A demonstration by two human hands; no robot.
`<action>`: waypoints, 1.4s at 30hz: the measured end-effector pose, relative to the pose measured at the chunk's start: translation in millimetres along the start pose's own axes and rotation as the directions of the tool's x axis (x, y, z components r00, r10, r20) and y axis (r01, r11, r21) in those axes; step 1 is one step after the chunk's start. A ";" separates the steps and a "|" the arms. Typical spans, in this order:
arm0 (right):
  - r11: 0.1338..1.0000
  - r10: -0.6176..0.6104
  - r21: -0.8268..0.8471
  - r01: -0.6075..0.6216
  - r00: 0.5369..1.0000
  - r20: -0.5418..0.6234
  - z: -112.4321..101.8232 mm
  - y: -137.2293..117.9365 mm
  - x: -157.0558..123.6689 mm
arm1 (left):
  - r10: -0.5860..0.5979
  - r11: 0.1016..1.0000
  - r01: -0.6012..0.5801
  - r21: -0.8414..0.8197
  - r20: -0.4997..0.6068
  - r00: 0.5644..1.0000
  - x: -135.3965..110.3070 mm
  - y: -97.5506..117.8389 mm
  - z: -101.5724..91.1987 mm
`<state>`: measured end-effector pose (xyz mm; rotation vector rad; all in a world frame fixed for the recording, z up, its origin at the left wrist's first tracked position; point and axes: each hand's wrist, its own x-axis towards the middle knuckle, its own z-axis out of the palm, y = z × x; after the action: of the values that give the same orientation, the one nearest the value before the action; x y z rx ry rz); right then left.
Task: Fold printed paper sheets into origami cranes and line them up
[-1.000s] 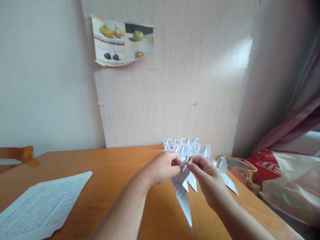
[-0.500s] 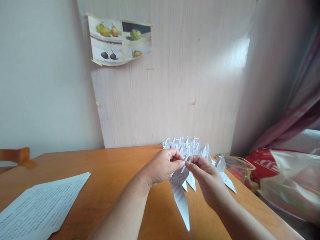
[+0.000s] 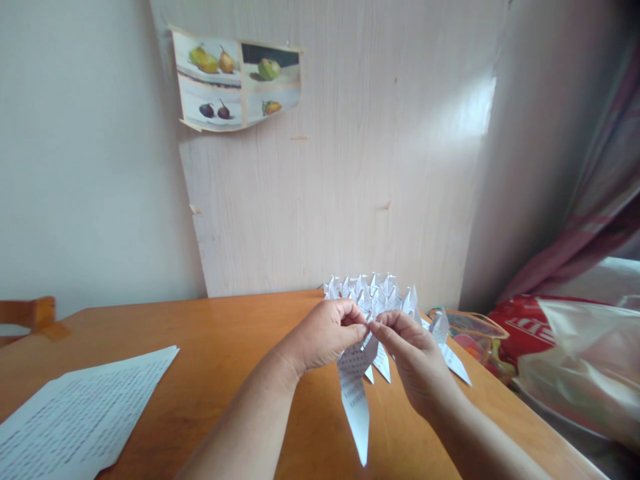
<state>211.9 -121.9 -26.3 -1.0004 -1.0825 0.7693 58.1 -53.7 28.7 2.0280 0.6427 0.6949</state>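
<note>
Between my two hands hangs a folded paper crane [image 3: 355, 393] of white printed paper, one long pointed wing reaching down toward me. My left hand [image 3: 333, 333] pinches its top edge with thumb and forefinger. From the other side, my right hand [image 3: 407, 340] pinches the same small folded tip, and the fingertips of both hands nearly meet. The fingers partly cover the crane's upper folds. Right behind the hands stand several finished paper cranes [image 3: 363, 287] in close rows. Another paper crane [image 3: 440, 327] sits apart, to the right of my right hand.
A stack of printed sheets [image 3: 85, 407] lies at the left on the wooden table [image 3: 235, 347]. Plastic bags [image 3: 575, 373] and a clear orange-edged pouch [image 3: 475, 327] are by the table's right edge. A fruit picture [image 3: 240, 83] hangs on the board behind.
The crane's hanging wing has swung slightly to the left. Both hands keep their pinch at almost the same place, and the whole view has shifted a little.
</note>
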 end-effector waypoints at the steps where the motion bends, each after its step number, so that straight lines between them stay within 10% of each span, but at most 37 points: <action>1: 1.000 0.002 0.001 -0.002 1.000 -0.001 -0.4 0.7 0.1 | 0.001 1.000 -0.001 0.000 0.000 1.000 0.1 -0.3 0.0; 19: 0.999 -0.046 -0.017 0.046 0.998 -0.041 1.1 -5.8 0.2 | 0.002 0.996 -0.002 -0.093 0.005 1.000 1.2 -3.2 3.7; 29: 0.999 0.042 0.007 -0.043 0.998 0.047 -0.2 3.5 6.7 | -0.023 0.972 -0.025 -0.233 -0.199 0.980 5.7 -5.1 3.2; 42: 0.886 0.186 0.357 -0.297 0.932 0.312 -5.3 4.0 12.9 | -0.033 0.806 0.063 -0.589 0.061 0.998 0.1 -2.2 -4.1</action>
<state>220.7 -110.4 -26.4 -0.6966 -0.9811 1.3088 55.0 -50.2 28.7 1.4343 0.3785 0.7069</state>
